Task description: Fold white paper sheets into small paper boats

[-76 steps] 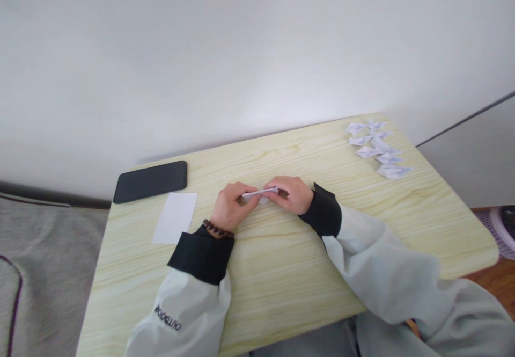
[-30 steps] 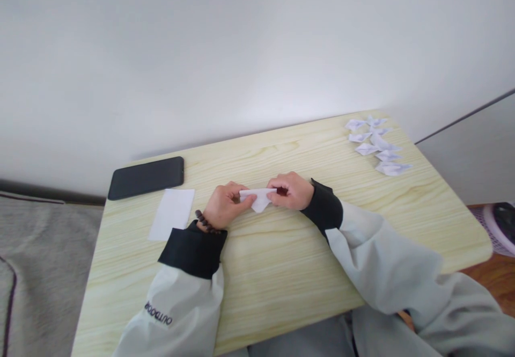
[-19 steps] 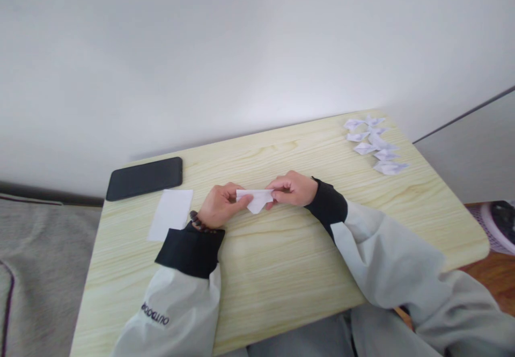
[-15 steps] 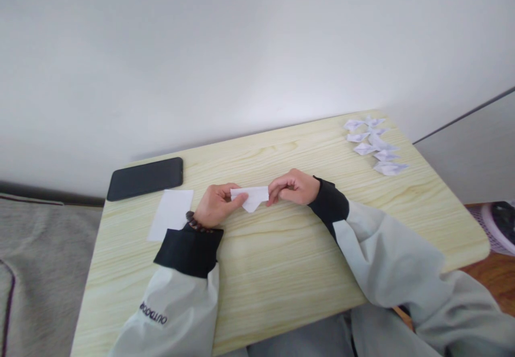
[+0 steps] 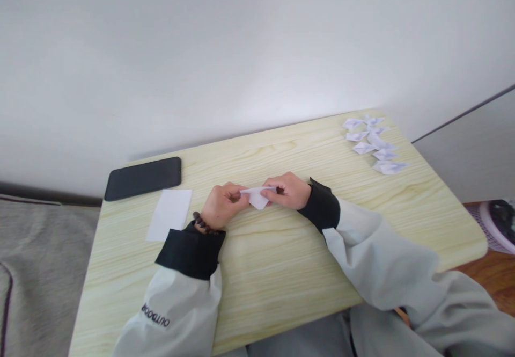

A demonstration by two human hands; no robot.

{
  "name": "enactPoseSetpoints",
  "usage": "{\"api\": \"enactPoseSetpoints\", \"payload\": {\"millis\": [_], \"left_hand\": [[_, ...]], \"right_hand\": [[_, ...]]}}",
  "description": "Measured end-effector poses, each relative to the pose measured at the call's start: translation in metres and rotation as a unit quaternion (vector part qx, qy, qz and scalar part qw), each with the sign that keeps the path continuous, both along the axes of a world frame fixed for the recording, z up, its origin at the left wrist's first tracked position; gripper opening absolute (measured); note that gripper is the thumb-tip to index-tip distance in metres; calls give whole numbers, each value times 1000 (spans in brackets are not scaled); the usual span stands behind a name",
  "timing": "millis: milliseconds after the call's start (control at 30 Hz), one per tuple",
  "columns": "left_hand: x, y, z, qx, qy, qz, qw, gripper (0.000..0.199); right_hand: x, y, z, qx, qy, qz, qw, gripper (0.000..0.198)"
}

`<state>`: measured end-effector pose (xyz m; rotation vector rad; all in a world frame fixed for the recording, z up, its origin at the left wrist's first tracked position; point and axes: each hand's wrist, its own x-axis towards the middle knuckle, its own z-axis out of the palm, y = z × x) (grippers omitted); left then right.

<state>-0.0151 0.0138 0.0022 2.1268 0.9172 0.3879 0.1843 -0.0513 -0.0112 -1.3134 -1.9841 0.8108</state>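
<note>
A small folded piece of white paper (image 5: 258, 198) is held between my two hands over the middle of the table. Its upper edge runs straight, and a pointed flap hangs toward me. My left hand (image 5: 223, 204) pinches the left end between thumb and fingers. At the right end, my right hand (image 5: 287, 190) grips it the same way, thumb on the near side. The fingers behind the paper are partly hidden. Just left of my left wrist lies a flat white sheet of paper (image 5: 169, 215).
The wood-grain table (image 5: 281, 271) stands against a white wall (image 5: 241, 51). A black smartphone (image 5: 144, 179) lies at the back left. Several folded paper boats (image 5: 388, 167) are grouped at the back right. A pink basket (image 5: 491, 225) stands on the floor at right.
My right thumb has moved onto the paper's right end, where the hand was at its edge before. My left hand and the paper have shifted slightly right.
</note>
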Motion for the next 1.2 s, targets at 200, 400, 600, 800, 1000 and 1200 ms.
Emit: {"api": "enactPoseSetpoints", "payload": {"millis": [200, 400, 600, 800, 1000, 1200], "left_hand": [[-8, 8, 6, -31, -9, -86, 996, 28], [-8, 8, 7, -45, -29, -104, 993, 30], [3, -2, 2, -20, -3, -2, 1000, 33], [3, -3, 4, -49, 5, 34, 998, 31], [0, 0, 11, -129, -17, 28, 991, 32], [-3, 2, 12, -132, -32, 37, 990, 35]], "right_hand": [[5, 0, 5, -30, 43, 43, 998, 28], [7, 0, 3, -46, 42, 21, 998, 28], [-2, -1, 0, 7, -23, -14, 1000, 24], [2, -1, 5, -48, -1, 24, 999, 20], [15, 3, 8, -121, 88, 101, 984, 26], [19, 4, 4, -120, 189, 127, 966, 29]]}}
